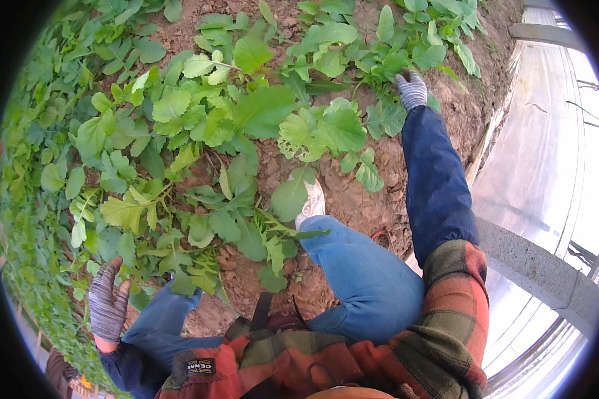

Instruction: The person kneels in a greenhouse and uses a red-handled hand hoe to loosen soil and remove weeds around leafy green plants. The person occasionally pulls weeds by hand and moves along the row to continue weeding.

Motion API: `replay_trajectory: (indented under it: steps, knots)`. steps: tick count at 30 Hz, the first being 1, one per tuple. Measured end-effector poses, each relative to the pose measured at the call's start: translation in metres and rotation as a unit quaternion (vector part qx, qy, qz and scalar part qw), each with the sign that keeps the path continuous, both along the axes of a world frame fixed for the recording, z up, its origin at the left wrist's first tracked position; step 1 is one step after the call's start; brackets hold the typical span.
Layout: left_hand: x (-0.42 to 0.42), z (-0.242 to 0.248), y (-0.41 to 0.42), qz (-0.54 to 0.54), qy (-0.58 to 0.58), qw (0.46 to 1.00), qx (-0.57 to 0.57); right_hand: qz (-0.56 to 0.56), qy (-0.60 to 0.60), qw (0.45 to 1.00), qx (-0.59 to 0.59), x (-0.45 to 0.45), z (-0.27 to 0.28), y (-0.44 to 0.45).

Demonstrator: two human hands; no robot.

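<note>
My left hand point(109, 301), in a grey striped knit glove, hovers by my left knee at the lower left. Its thumb and fingers are spread and nothing is in it. Leafy green plants point(199, 114) with broad lobed leaves grow thickly in front of me. Stretched far forward at the upper right, my right hand point(412, 90) wears the same kind of glove and meets a leafy clump point(379, 62). The leaves and the hand's own back hide its fingertips, so any hold on a stem cannot be seen. One broad leaf point(299, 142) near the middle is riddled with holes.
Bare brown soil point(374, 214) shows between the plants. A white shoe point(312, 199) stands among the leaves. Along the right runs translucent plastic sheeting point(524, 164) with a grey concrete-like beam point(534, 264). Part of another person point(60, 371) appears at the lower left edge.
</note>
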State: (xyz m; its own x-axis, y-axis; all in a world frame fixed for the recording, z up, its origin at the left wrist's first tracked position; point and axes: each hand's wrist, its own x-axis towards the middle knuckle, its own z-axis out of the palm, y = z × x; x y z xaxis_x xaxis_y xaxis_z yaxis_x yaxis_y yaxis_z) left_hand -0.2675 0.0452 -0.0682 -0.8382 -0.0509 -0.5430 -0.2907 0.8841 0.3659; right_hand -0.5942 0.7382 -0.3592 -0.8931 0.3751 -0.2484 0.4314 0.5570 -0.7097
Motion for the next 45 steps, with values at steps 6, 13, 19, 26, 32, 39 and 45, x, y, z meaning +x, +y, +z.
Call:
replay_trajectory:
  steps: [6,13,19,26,32,39,45]
  knots:
    - [0.004,0.005,0.003,-0.021,0.005,1.000,-0.022,0.137,0.097,0.921,0.352,0.004,0.025,-0.040]
    - [0.011,0.003,0.001,0.004,0.018,1.000,0.017,0.365,-0.095,0.810,0.449,0.061,0.020,-0.106]
    - [0.009,0.004,0.002,-0.024,0.006,1.000,-0.002,0.301,-0.250,0.841,0.375,0.052,0.017,-0.083]
    - [0.007,0.004,0.008,-0.047,-0.002,0.998,-0.028,0.233,-0.040,0.942,0.238,-0.024,-0.007,-0.016]
    - [0.007,0.002,0.010,-0.030,0.005,0.999,-0.013,0.221,-0.134,0.913,0.317,-0.044,0.013,-0.020]
    - [0.006,0.005,0.021,-0.094,0.007,0.993,-0.075,0.503,-0.217,0.745,0.381,-0.010,-0.016,-0.113]
    - [0.005,0.009,0.023,-0.085,-0.021,0.994,-0.071,0.385,-0.331,0.718,0.476,-0.047,-0.038,-0.091]
